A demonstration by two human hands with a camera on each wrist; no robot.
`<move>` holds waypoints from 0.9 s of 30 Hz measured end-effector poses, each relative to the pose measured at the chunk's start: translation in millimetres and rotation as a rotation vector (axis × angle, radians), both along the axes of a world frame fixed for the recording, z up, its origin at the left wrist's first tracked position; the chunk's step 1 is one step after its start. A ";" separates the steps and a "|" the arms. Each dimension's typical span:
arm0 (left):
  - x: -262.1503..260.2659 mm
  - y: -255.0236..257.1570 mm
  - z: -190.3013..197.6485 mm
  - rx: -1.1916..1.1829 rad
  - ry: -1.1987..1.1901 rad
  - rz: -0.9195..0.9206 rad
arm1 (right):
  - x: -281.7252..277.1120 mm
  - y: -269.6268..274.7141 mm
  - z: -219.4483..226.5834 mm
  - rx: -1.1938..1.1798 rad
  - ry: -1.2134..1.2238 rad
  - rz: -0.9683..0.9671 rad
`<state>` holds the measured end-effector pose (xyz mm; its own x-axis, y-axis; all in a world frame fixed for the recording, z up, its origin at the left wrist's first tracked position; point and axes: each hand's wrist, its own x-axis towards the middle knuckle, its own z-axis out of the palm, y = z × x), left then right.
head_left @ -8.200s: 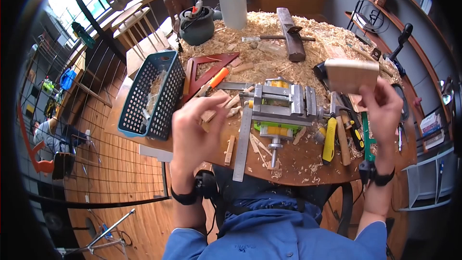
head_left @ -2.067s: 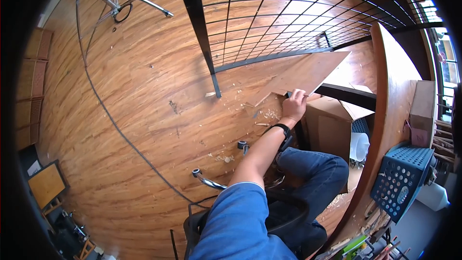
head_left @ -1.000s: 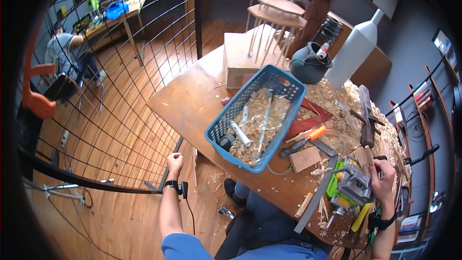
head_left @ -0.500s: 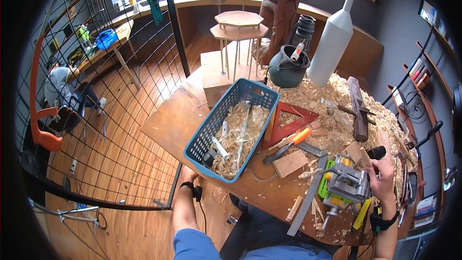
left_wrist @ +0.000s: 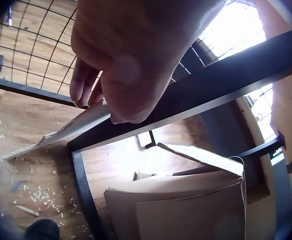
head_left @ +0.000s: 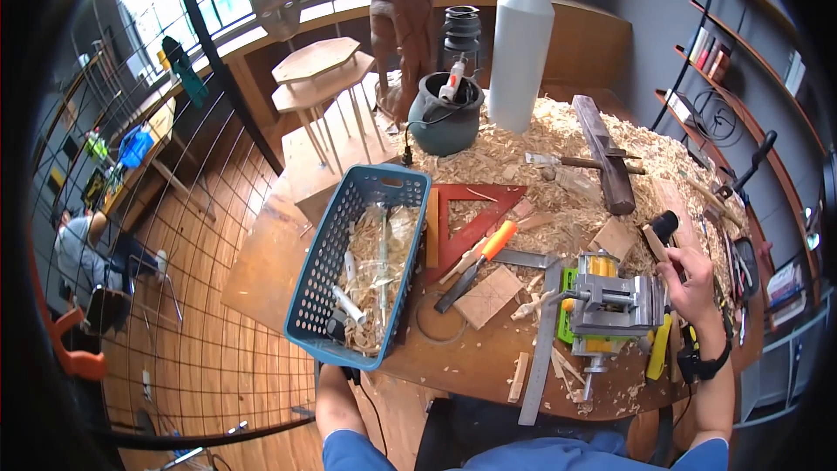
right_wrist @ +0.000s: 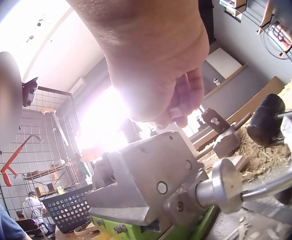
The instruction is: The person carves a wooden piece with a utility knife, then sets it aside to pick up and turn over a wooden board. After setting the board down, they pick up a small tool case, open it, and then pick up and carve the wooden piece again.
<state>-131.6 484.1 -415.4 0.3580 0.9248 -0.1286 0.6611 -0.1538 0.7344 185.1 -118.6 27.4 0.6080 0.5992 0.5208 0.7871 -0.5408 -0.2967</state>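
Note:
Under the table, my left hand pinches the edge of a thin board in the left wrist view; the head view shows only my forearm, the hand being hidden below the basket. My right hand holds a small wooden block, seen edge-on, just right of the metal vise. From the right wrist, the hand hovers over the vise, its fingers curled. Another flat wood piece lies between basket and vise.
An orange-handled chisel, a red triangle, a steel ruler and a yellow knife lie about the table. Shavings cover its back, with a wooden plane. A cardboard box stands underneath.
My view has turned from the floor back to the tabletop, then rightward. My left hand has dropped out of the head view behind the basket. My right hand keeps holding the block near the vise.

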 end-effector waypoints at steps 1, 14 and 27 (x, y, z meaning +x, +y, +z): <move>-1.2 4.9 -0.1 0.010 0.013 0.002 | -2.0 -2.5 0.1 -0.014 -0.010 0.001; -112.7 19.7 29.9 0.109 0.164 0.275 | 5.8 -16.4 -10.4 0.067 0.042 -0.059; -202.8 23.2 173.7 0.469 0.429 0.186 | 7.8 -43.2 -25.0 0.133 0.076 0.100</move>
<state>-334.3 507.4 -241.7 0.1938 0.9589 0.2072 0.9263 -0.2484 0.2833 192.9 -161.8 2.4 0.5898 0.5877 0.5538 0.8073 -0.4133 -0.4212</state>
